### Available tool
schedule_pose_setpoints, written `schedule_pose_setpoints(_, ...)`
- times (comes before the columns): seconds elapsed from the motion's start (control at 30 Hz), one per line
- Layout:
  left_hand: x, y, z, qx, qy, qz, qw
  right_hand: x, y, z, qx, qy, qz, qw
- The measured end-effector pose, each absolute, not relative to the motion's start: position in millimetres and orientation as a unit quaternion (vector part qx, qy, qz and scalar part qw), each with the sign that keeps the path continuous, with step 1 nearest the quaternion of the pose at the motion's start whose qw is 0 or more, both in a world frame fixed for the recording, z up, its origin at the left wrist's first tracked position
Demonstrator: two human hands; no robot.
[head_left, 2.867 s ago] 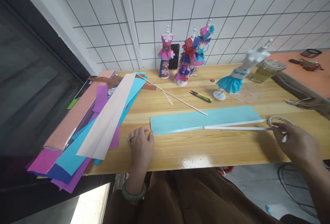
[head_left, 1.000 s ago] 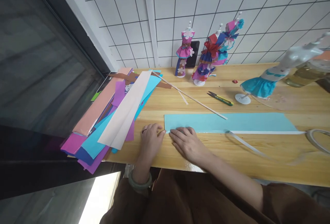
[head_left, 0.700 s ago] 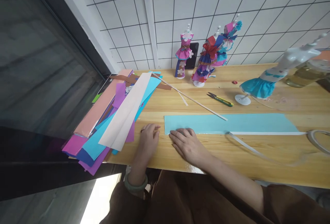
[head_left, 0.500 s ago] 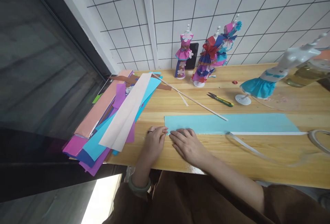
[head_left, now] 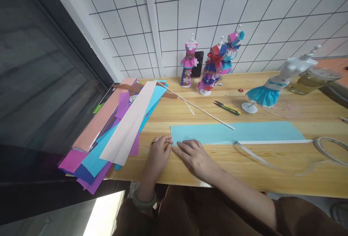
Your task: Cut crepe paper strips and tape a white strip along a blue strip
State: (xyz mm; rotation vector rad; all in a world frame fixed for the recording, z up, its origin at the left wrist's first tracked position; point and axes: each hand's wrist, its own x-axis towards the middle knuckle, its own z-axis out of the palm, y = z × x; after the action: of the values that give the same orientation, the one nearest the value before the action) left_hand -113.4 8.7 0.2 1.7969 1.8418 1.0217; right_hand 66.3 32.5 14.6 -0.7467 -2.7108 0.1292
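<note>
A long light-blue paper strip (head_left: 261, 131) lies flat across the wooden table. At its lower left corner, my left hand (head_left: 160, 152) has thumb and fingers pinched together on the edge. My right hand (head_left: 196, 160) rests palm down beside it, fingers stretched out over the strip's near edge. White tape (head_left: 274, 141) runs along the right part of that edge to a tape roll (head_left: 333, 152). From the tape's left end a loose whitish ribbon (head_left: 255, 154) curls toward me over the table.
Layered coloured paper sheets (head_left: 127, 127) lie at the left. Thread snips (head_left: 227, 108) and a thin paper strip (head_left: 201, 107) lie beyond the blue strip. Small dressed mannequins (head_left: 189, 62), a white mannequin in a blue skirt (head_left: 263, 96), a phone (head_left: 198, 63) and a jar (head_left: 307, 82) stand farther back.
The camera view has shifted slightly, so the scene sits a little lower and farther left. Both hands stay at the strip's left end, with little visible movement.
</note>
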Motion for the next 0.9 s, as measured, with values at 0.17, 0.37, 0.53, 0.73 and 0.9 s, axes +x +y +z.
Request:
schedule_pose_setpoints(0.17,-113.8,9.9,1.8,0.612,0.668,0.379,0.191,67.9,31.7,13.1,-0.269,-0.946,0.039,0.177)
schedule_pose_setpoints(0.37,-113.8,8.2,-1.3,0.614,0.665,0.388,0.174,70.4,32.2,14.2,-0.262,-0.948,0.035,0.176)
schedule_pose_setpoints(0.53,-113.6,2.5,-1.2,0.611,0.649,0.42,0.169,65.5,27.3,18.8,-0.253,-0.958,0.007,0.134)
schedule_pose_setpoints(0.73,-112.8,-0.6,4.0,0.668,0.617,0.385,0.159,58.8,23.2,23.7,-0.263,-0.959,-0.008,0.109)
schedule_pose_setpoints(0.9,-112.0,-0.2,1.5,0.682,0.63,0.347,0.13,58.1,22.9,24.2,-0.26,-0.959,-0.018,0.109)
